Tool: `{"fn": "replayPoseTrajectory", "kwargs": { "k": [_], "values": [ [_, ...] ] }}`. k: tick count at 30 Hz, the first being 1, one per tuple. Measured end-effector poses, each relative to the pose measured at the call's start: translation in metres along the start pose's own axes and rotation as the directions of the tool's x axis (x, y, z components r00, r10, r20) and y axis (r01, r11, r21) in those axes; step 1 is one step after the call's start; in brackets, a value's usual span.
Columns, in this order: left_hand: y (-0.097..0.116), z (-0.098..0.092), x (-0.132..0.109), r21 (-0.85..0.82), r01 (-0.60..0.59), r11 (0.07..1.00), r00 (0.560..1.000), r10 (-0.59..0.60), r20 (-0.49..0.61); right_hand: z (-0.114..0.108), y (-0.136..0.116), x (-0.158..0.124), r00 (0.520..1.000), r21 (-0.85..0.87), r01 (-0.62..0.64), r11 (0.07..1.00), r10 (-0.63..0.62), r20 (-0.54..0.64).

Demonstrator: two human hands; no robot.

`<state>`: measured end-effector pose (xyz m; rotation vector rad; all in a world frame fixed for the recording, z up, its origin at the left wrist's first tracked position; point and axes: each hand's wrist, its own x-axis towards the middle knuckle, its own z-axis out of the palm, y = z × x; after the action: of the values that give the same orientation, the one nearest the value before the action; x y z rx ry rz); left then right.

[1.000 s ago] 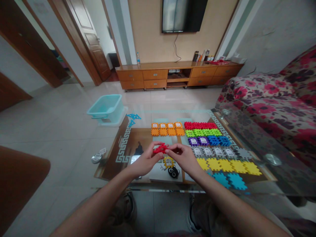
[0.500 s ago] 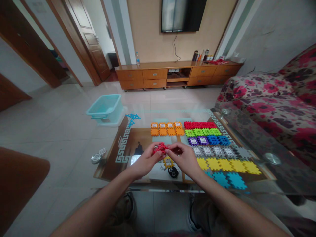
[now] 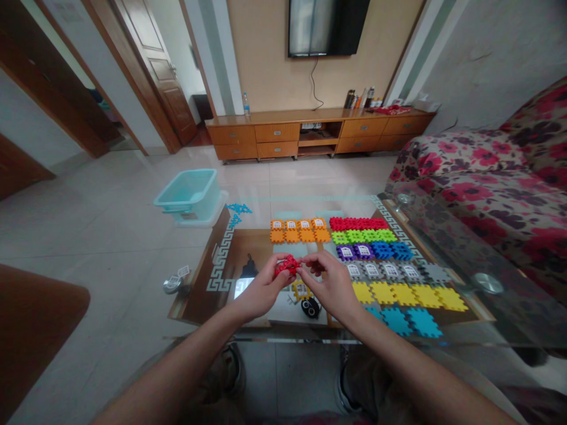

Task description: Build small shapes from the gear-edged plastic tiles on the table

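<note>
Above the near middle of the glass table, my left hand [image 3: 261, 289] is closed around red interlocking pieces [image 3: 287, 265]. From the other side my right hand [image 3: 328, 280] pinches at their right edge with thumb and forefinger; whether it grips a separate piece is too small to tell. Just below the hands lie a yellow piece with a white window insert [image 3: 302, 290] and a black round object with two white rings [image 3: 310, 307]. To the right, yellow toothed tiles [image 3: 405, 296] and grey tiles with window inserts [image 3: 384, 271] are set out in rows.
Orange [image 3: 300, 235], red [image 3: 358, 224], green [image 3: 364, 236], purple and blue [image 3: 383, 251] tiles form further rows; light-blue tiles [image 3: 411, 321] lie near the front edge. A teal bin [image 3: 190, 195] stands on the floor beyond the table's left. A floral sofa [image 3: 482, 177] is at right.
My right hand's fingers have shifted slightly at the red pieces, with the fingertips lifted a little more apart. The left hand keeps its hold in nearly the same spot.
</note>
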<state>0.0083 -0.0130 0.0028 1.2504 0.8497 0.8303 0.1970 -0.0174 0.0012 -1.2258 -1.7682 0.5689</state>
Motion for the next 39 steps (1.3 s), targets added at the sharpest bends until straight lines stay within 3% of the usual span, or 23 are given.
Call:
{"fn": "replayPoseTrajectory", "kwargs": {
  "k": [5,11,16,22,24,28,31,39],
  "values": [
    [-0.004,0.001,-0.001,0.145,-0.038,0.989,0.999,0.041,-0.018,0.001,-0.001,-0.006,0.976,-0.064,0.202,0.977,-0.195,0.095],
    [-0.009,0.002,-0.001,0.182,-0.055,0.982,0.998,0.058,-0.009,0.001,-0.001,-0.008,0.946,-0.162,0.298,0.941,-0.269,0.179],
    [-0.007,0.003,-0.002,0.189,-0.046,0.981,0.999,0.042,0.026,0.0,0.0,-0.008,0.945,-0.235,0.307,0.922,-0.266,0.192],
    [-0.01,0.004,-0.003,0.065,-0.025,0.998,0.997,0.02,0.077,0.0,0.005,-0.006,0.956,-0.211,0.26,0.942,-0.22,0.194],
    [-0.009,0.002,-0.001,0.029,-0.041,0.999,0.999,0.04,0.034,-0.002,0.005,-0.003,0.971,-0.161,0.195,0.968,-0.167,0.172],
    [0.002,-0.009,0.004,0.292,-0.119,0.949,0.982,0.157,-0.109,-0.007,0.004,0.006,0.99,-0.042,0.057,0.997,-0.051,0.13],
    [0.011,-0.018,0.004,0.491,-0.135,0.861,0.968,0.221,-0.121,-0.01,0.002,0.009,0.99,-0.006,0.001,1.0,0.0,0.143],
    [0.017,-0.018,0.001,0.585,-0.193,0.788,0.947,0.306,-0.099,-0.008,0.003,0.008,0.984,0.001,-0.001,1.0,0.001,0.177]
  ]
}}
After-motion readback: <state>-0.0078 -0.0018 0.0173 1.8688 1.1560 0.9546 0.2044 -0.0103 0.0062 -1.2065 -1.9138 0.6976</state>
